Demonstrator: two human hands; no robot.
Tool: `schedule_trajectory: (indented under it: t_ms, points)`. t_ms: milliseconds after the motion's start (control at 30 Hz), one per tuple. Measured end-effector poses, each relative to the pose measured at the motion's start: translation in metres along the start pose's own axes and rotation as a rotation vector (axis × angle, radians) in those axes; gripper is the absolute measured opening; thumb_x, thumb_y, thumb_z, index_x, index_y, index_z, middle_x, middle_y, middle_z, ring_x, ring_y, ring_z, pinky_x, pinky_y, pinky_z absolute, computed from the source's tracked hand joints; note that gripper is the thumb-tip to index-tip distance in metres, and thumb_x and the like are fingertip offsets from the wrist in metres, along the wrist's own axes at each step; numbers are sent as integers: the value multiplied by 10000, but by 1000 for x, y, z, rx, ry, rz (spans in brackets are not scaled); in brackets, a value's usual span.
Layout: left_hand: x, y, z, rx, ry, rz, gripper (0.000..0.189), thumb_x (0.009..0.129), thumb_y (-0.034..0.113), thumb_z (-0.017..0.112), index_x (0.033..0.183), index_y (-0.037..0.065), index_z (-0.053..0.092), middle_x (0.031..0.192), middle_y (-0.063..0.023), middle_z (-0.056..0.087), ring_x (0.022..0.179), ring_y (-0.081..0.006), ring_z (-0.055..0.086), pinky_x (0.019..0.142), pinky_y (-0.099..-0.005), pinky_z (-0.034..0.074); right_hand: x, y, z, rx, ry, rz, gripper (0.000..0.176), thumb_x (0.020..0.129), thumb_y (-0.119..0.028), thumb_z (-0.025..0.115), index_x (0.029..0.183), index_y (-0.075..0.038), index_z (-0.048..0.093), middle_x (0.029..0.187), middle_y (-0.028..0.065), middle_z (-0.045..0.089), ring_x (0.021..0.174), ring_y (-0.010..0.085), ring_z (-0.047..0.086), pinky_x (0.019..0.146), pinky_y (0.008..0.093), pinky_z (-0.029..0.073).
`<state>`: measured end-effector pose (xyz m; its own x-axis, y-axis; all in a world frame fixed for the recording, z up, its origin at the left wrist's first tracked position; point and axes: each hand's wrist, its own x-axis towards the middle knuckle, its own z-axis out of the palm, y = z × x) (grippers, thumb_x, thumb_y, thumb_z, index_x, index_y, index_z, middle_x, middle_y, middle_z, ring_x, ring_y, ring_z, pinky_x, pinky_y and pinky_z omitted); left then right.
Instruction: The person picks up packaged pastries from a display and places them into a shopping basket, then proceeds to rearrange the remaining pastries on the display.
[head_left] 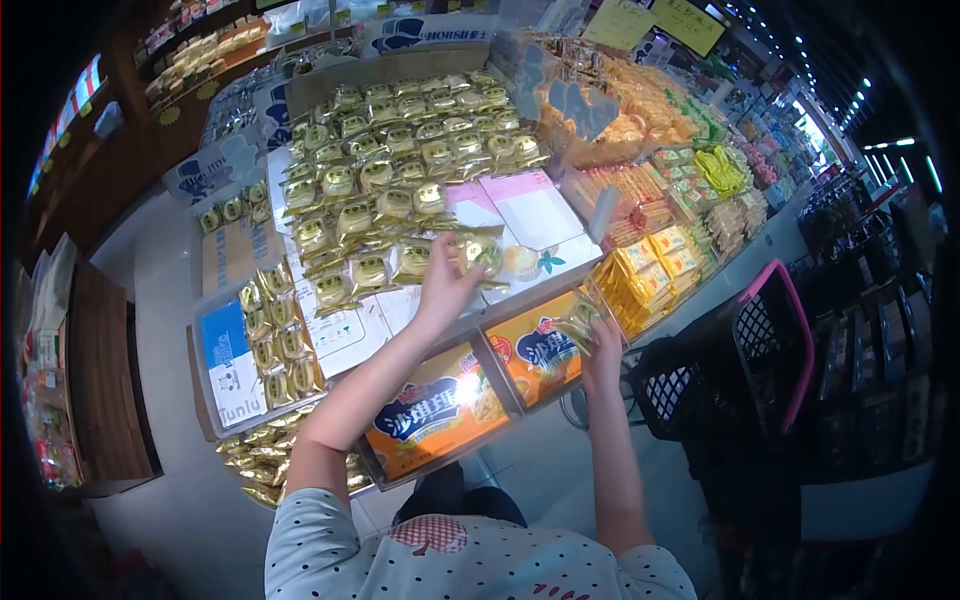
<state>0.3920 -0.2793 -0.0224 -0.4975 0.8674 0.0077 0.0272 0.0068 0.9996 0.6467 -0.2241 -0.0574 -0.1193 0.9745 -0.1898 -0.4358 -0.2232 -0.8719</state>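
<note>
Hands both busy here: the right hand (603, 345) is nearest, low by the front edge of the counter (498, 372) over the orange boxes (440, 412). Its fingers are curled round a snack packet (577, 322), close to the black basket (770, 340) on the right. A bit farther in, the left hand (445, 285) is half spread and pinches a second packet (478, 252) by its floppy wrapper edge. Beyond that, the rows of packets (400, 140) overlap, labels up, easy to read.
</note>
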Motion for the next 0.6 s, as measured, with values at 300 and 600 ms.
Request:
schedule_trajectory:
  t_ms: [300, 600]
  points:
    - [135, -20, 74, 691, 323, 292, 521, 695, -68, 563, 1137, -113, 290, 1139, -356, 410, 971, -466, 499, 816, -468, 438, 144, 4, 62, -525, -161, -83, 622, 784, -82, 640, 1289, 32, 296, 968, 91, 559, 866, 146, 569, 721, 252, 456]
    - [173, -60, 91, 1199, 519, 240, 367, 773, 7, 487, 1118, -70, 390, 1219, -311, 398, 1002, -405, 510, 838, -428, 453, 266, 57, 125, -733, -250, -260, 396, 760, -102, 667, 1038, 25, 416, 849, 148, 595, 768, 220, 585, 699, 317, 459]
